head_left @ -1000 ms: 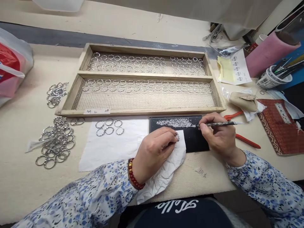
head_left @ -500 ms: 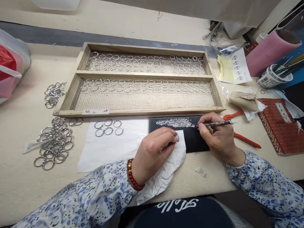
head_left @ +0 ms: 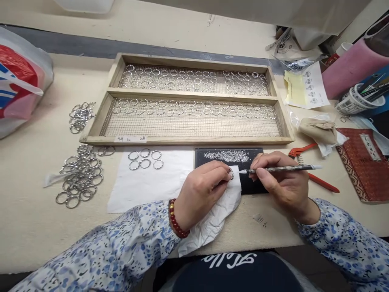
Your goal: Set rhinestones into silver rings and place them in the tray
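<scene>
Between thumb and fingertips, my left hand [head_left: 206,184] pinches a silver ring [head_left: 231,174], resting over a crumpled white tissue [head_left: 209,229]. My right hand [head_left: 282,182] grips a slim pen-like stick [head_left: 282,168] with a pale pointed tip, which points left and sits just right of the ring. Whether the tip carries anything is too small to tell. Behind both hands lies a black ridged tray [head_left: 255,186], with tiny glittering stones [head_left: 227,155] heaped along its far side. Several finished-looking rings [head_left: 145,163] lie in two rows on a white sheet [head_left: 136,190] to the left.
A wooden mesh frame [head_left: 188,141] with rows of rings spans the back. Loose ring piles [head_left: 79,178] lie at left, near a plastic bag [head_left: 21,89]. Red-handled pliers [head_left: 323,183], a red patterned pouch [head_left: 361,162] and a cup of tools [head_left: 349,106] stand at right.
My right hand has drawn the stick's tip from the edge of the stones back toward me, to beside the ring. The left hand keeps its pinch. The whole view has shifted slightly.
</scene>
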Tool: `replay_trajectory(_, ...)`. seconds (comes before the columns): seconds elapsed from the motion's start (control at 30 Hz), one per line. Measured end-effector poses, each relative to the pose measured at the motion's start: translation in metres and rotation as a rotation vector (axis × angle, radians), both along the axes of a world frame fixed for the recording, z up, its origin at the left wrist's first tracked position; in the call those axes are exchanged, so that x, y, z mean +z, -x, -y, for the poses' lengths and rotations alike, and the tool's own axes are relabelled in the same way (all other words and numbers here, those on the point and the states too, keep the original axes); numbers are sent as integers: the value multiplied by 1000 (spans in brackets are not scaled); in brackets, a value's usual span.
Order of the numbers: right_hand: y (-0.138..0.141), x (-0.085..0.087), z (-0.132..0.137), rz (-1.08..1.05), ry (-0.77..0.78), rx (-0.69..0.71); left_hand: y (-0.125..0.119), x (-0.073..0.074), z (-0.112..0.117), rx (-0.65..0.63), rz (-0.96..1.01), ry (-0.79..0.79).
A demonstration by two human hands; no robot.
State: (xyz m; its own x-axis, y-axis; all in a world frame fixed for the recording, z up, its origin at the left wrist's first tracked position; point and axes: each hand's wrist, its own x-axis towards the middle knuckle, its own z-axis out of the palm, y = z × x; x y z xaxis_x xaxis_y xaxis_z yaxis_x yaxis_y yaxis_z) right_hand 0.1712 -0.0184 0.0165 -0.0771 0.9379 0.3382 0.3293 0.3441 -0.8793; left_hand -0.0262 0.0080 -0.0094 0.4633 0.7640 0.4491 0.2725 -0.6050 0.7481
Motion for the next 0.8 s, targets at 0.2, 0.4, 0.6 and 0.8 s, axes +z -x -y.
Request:
replay_trajectory(0.2,4,1,2,36,-4,23,0,0,0,-2,8,-9)
replay_trajectory(0.4,5,-1,2,50,1,30,-1,-1,0,-5,4,-22)
replay_trajectory(0.6,4,-1,2,43,-4,37,0,-2,1,-5,10,-29)
replay_trajectory(0.8,5,0,2,38,-3,53,-1,-1,1,-5,4,-27)
